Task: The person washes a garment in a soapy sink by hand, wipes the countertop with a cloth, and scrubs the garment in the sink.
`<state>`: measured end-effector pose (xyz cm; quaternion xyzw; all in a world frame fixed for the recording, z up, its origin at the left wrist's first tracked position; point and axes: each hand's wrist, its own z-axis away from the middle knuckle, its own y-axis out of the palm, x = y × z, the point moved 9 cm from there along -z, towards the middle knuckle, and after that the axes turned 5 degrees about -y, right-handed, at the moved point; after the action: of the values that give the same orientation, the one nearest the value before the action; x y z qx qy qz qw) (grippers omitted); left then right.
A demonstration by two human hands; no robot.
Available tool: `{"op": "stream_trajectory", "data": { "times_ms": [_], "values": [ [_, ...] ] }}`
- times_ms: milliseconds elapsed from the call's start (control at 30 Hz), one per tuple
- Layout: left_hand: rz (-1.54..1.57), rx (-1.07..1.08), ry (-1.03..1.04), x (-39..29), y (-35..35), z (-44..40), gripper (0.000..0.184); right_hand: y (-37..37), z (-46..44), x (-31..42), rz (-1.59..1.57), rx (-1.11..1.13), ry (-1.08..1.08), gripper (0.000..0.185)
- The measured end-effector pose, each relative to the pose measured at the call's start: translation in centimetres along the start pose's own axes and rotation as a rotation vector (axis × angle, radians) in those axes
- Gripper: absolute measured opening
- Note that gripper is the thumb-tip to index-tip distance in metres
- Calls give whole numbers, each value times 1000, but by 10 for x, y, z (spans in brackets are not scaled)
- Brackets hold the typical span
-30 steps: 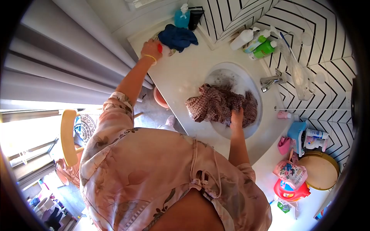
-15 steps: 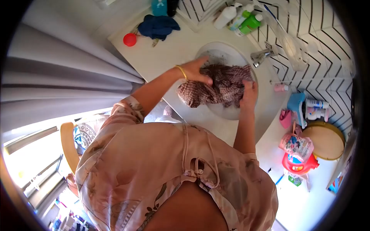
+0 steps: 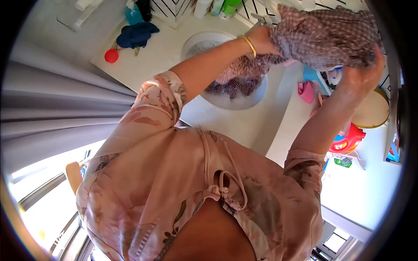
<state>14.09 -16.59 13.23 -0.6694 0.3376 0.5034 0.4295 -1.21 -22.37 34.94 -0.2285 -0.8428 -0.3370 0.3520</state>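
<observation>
A brown-and-white checked cloth garment (image 3: pixel 326 37) is stretched between my two hands, up and to the right of the round basin (image 3: pixel 254 95). Its lower part trails into the basin, over foamy water. My left hand (image 3: pixel 262 40), below a yellow bangle, closes around a bunched part of the garment near the tap (image 3: pixel 259 18). At the garment's right end my right hand (image 3: pixel 363 74) grips its lower edge, fingers curled against the fabric.
On the counter's far left lie a dark blue cloth (image 3: pixel 137 35) and a red cup (image 3: pixel 111 55). Several bottles, one green (image 3: pixel 229 8), stand behind the basin. To the right are a pink container (image 3: pixel 306 91), a red detergent jug (image 3: pixel 350 139) and a round tan lid (image 3: pixel 372 108).
Both hands have raised much of the garment out of the basin and carried it up and to the right, spreading it wider. The view has shifted rightward.
</observation>
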Motion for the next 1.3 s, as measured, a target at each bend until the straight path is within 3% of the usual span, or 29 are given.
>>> {"op": "stream_trajectory", "data": {
  "times_ms": [100,167,200,233,267,300,367,433,533,567,600,667,733,767,867,1000,1067,1167,1267,1300],
  "values": [
    [-74,10,-101,-2,-16,24,64,-17,15,13,439,132,-247,35],
    [-43,16,-141,20,-18,45,63,-34,38,-22,381,34,-73,37],
    [-2,9,-143,52,-12,56,62,-62,39,-76,179,-17,195,36],
    [-26,-3,-269,98,-4,69,63,-89,47,-128,-22,-123,452,36],
    [-51,-21,-397,146,1,84,64,-93,74,-168,-59,-41,601,28],
    [-67,-27,-503,189,6,102,65,-109,104,-205,-3,-131,694,23],
    [-89,-107,-632,222,-2,129,65,-126,152,-267,53,36,813,22],
    [-94,-259,-686,224,-18,150,63,-132,183,-295,183,39,867,24],
    [-207,-558,-627,181,-73,165,71,-126,177,-335,210,-41,899,25],
    [-146,-626,-560,161,-89,168,74,-99,164,-340,42,40,919,26],
    [-88,-686,-489,141,-106,173,77,-62,147,-325,-57,146,877,22],
    [-105,-800,-406,121,-128,191,81,-21,125,-309,-47,73,905,49],
    [-253,-918,-382,108,-143,214,83,8,117,-323,22,123,835,46],
    [-407,-883,-412,107,-142,222,89,22,111,-331,60,149,799,45],
    [-625,-717,-743,171,-126,249,86,69,148,-412,-94,512,866,49],
    [-830,-567,-857,175,-114,258,75,95,202,-437,412,579,936,52],
    [-758,-582,-816,169,-116,253,72,127,213,-434,414,847,842,57],
    [-704,-551,-784,194,-115,254,81,137,226,-463,1237,1038,100,65],
    [-756,-523,-787,208,-118,255,88,137,213,-503,1397,872,152,73],
    [-772,-543,-775,210,-121,254,89,141,205,-509,1453,842,163,67]
  ]
}}
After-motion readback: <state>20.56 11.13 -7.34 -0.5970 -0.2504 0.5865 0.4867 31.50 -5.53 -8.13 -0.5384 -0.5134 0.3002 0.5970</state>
